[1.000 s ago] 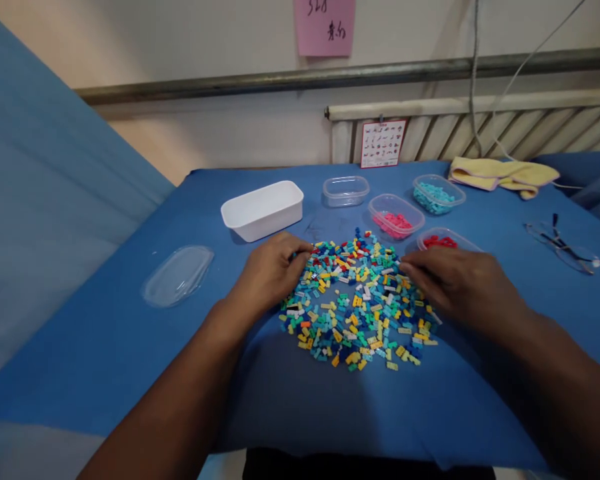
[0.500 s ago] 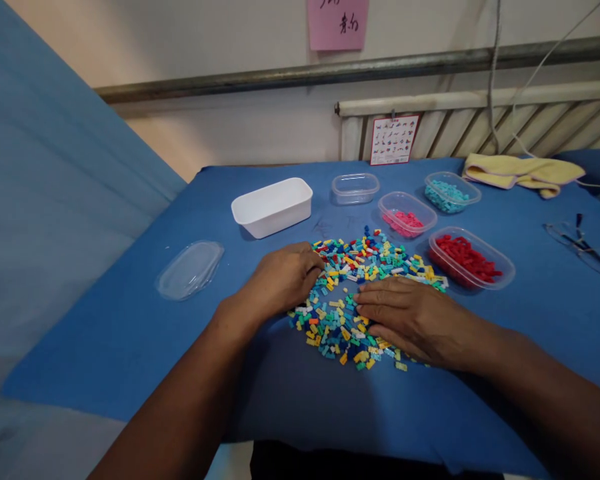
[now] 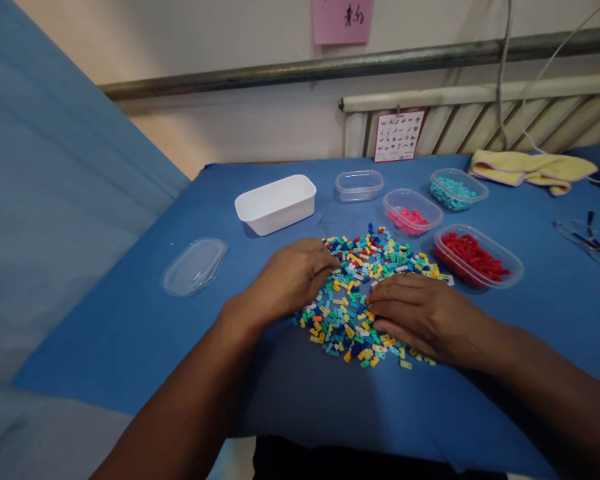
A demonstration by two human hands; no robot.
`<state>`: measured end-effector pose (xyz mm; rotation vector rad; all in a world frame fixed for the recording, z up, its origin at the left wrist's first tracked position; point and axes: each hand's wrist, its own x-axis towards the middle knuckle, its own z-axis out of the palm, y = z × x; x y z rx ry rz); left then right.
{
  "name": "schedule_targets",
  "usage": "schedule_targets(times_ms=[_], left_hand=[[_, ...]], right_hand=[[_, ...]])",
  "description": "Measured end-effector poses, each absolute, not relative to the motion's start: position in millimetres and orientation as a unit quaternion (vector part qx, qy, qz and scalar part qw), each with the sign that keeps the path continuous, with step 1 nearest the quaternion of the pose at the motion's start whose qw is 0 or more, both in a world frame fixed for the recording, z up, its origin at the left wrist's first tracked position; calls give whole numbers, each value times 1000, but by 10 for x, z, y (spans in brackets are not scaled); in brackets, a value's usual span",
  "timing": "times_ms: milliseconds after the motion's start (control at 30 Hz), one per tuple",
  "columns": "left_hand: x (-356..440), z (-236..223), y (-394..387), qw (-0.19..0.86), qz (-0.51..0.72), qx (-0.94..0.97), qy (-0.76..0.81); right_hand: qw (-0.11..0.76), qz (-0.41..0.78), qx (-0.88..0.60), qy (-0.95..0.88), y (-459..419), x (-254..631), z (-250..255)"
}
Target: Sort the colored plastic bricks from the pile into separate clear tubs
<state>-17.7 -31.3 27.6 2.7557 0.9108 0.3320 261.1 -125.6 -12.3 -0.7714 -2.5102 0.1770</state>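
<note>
Blue cloth [image 3: 105,320] over table, foreground shadowed. Brick pile [image 3: 340,313] mid-frame, roughly round; single bricks' long axes point every way. Right hand [image 3: 420,313], at the right-hand rim a second ago, now lies over the pile's lower right, fingers outstretched, palm side hidden. Left hand [image 3: 297,273] at left edge, curled; fingertips obscured, cannot tell if pinching. Beyond, red-brick tub [image 3: 515,272], earlier part-covered, now uncovered. Pink note [image 3: 343,27] cut off by top edge

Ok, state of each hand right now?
Left hand: curled at the loose bricks; can't tell whether it holds any.
Right hand: open, palm down over the bricks; nothing visibly held.
</note>
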Motion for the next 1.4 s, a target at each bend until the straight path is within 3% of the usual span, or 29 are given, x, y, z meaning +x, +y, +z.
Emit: schedule_targets(times_ms=[100, 433, 833, 933, 1100, 1200, 1300, 1400], left_hand=[[-243, 280, -268, 79, 121, 920, 365], [-194, 279, -342, 76, 39, 942, 324], [-143, 276, -337, 50, 31, 935, 350], [-55, 305, -411, 154, 99, 913, 364], [205, 217, -662, 489, 183, 787, 327], [290, 155, -724, 570, 195, 729, 326], [279, 128, -672, 494, 231, 768, 336], [242, 74, -573, 282, 269, 861, 326]], right_hand=[[257, 74, -282, -922, -1256, 2626, -132], [261, 88, -291, -916, -1257, 2613, -148], [279, 87, -299, -908, -1266, 2594, -127], [301, 70, -336, -890, -1291, 2592, -114], [350, 25, -376, -858, -1336, 2574, -76], [363, 3, -391, -846, -1344, 2572, -41], [359, -15, -414, -836, -1336, 2619, 23], [346, -40, -462, -815, -1315, 2752, 119]])
